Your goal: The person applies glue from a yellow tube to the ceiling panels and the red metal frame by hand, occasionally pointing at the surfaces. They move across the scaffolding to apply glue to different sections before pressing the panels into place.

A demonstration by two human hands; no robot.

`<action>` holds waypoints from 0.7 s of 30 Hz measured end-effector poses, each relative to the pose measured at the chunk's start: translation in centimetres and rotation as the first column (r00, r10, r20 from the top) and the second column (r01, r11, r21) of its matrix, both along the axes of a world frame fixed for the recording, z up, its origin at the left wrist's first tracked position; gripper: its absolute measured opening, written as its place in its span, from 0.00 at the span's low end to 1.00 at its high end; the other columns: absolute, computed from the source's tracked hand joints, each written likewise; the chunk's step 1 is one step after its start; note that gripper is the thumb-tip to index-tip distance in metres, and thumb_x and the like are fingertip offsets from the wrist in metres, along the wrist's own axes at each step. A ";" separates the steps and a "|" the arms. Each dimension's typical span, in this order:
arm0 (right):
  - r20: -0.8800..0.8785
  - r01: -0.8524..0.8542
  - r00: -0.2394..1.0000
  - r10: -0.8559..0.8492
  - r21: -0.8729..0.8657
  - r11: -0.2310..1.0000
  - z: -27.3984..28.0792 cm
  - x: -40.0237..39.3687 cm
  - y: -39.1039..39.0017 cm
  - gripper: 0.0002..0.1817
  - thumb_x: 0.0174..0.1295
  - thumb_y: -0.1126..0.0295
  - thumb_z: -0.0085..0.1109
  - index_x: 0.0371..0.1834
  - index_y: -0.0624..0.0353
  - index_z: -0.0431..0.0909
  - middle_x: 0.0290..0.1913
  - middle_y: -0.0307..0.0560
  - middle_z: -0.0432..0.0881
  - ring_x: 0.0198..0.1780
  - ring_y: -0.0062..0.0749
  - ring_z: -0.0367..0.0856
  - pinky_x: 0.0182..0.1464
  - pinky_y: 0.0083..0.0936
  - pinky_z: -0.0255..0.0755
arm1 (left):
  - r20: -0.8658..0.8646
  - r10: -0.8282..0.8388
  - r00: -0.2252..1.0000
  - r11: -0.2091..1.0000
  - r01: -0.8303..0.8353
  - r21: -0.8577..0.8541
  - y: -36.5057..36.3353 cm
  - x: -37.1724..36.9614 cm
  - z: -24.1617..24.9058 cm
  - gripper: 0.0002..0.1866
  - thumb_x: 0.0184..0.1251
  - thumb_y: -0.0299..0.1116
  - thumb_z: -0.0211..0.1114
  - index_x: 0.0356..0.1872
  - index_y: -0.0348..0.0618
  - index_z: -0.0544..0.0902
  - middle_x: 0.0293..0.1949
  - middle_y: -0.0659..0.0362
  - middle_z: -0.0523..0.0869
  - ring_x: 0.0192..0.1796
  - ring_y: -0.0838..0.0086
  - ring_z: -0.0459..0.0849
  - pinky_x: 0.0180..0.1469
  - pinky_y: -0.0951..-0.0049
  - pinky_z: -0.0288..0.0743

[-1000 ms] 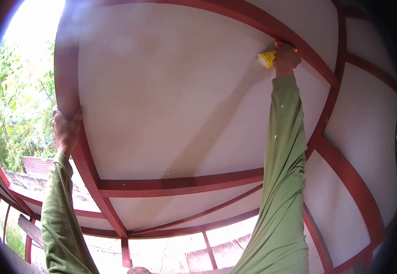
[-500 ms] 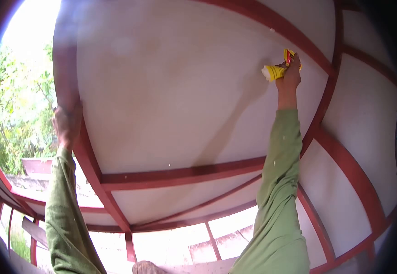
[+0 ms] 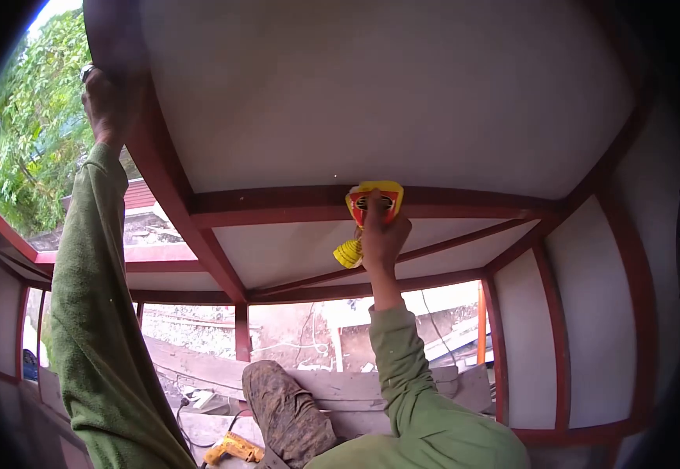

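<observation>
My right hand (image 3: 387, 234) is closed round a yellow-and-red, roughly triangular object (image 3: 374, 202) with a dark centre, held in front of the red cross beam (image 3: 277, 207). Below it, beside the same hand, hangs a yellow ribbed, cone-like piece (image 3: 348, 254); I cannot make out what kind of tool this is. My left hand (image 3: 105, 105) is raised at the upper left, its fingers wrapped on the long red beam (image 3: 160, 148) beside the opening. The fingertips there are partly in shadow.
Pale ceiling panels (image 3: 387, 94) lie between red frame members overhead. A yellow power tool (image 3: 234, 448) with a dark cord rests low at the left, near my camouflage-covered knee (image 3: 285, 406). Wooden planks (image 3: 340, 387) run below the window openings. Green foliage (image 3: 35, 133) shows outside.
My right hand has come down and left from the ceiling panel to the cross beam, still holding the yellow-and-red object. The view has tilted downward, showing the knee and power tool.
</observation>
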State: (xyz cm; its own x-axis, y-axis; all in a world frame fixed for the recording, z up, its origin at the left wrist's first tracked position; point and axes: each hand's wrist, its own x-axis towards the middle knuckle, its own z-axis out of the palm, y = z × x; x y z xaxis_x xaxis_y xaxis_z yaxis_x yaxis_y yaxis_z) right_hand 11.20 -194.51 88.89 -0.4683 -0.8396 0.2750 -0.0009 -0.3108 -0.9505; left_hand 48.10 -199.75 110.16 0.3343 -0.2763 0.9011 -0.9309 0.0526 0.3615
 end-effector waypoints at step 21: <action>-0.963 -0.385 0.000 -0.270 -0.249 0.889 6.2 -4.0 -5.4 0.17 0.59 0.59 0.66 0.36 0.62 0.74 0.28 0.55 0.79 0.27 0.50 0.81 0.28 0.36 0.76 | -0.269 -0.201 0.942 0.950 0.120 -0.287 3.9 -1.2 -5.7 0.14 0.56 0.33 0.66 0.38 0.31 0.84 0.30 0.49 0.87 0.32 0.65 0.87 0.37 0.69 0.81</action>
State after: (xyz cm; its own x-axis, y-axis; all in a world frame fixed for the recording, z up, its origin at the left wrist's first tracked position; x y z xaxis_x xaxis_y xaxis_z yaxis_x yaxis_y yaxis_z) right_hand 7.16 -199.89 95.10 0.5770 -0.5182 0.6313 -0.7578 -0.6280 0.1771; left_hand 46.91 -195.82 104.42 0.5642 -0.1149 0.8176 -0.7572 0.3229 0.5678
